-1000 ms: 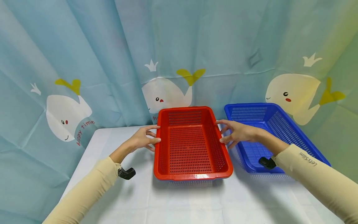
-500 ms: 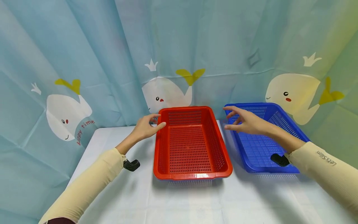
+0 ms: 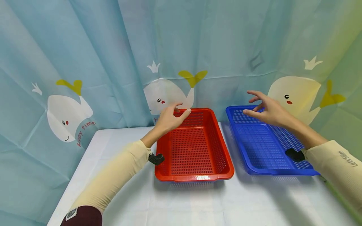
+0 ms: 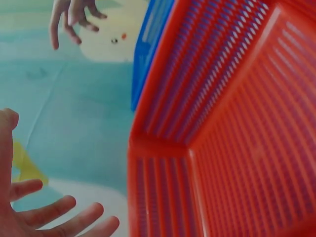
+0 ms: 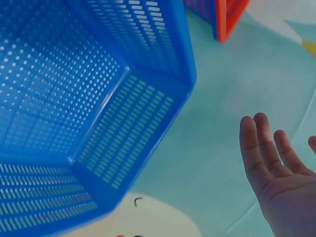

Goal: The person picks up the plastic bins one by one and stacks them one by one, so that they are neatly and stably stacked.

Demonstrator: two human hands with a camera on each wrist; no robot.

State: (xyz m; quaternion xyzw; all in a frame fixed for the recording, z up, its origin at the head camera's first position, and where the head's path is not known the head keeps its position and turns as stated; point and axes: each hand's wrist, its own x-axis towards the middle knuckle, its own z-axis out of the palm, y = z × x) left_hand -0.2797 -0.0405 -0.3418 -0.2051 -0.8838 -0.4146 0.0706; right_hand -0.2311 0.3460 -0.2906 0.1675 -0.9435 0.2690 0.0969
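A red plastic basket (image 3: 192, 150) stands mid-table in the head view, with blue or purple showing beneath its rim. To its right stands a blue basket (image 3: 254, 141). Over the red basket's far left corner hovers my left hand (image 3: 171, 117), fingers spread and holding nothing. My right hand (image 3: 268, 110) hangs above the far edge of the blue basket, its fingers parted and free. In the left wrist view the left hand (image 4: 49, 212) is apart from the red rim. The right wrist view shows the right hand (image 5: 281, 168) clear of the blue rim.
A white-covered table (image 3: 186, 201) carries both baskets, with a narrow gap between them. Behind the table hangs a light blue curtain (image 3: 226, 47) printed with whales. Each wrist wears a black device, one of them on the left wrist (image 3: 156, 159).
Both hands have left the red basket's side rims and risen. The left moved rightward over its far corner; the right moved rightward over the blue basket. The baskets look unmoved.
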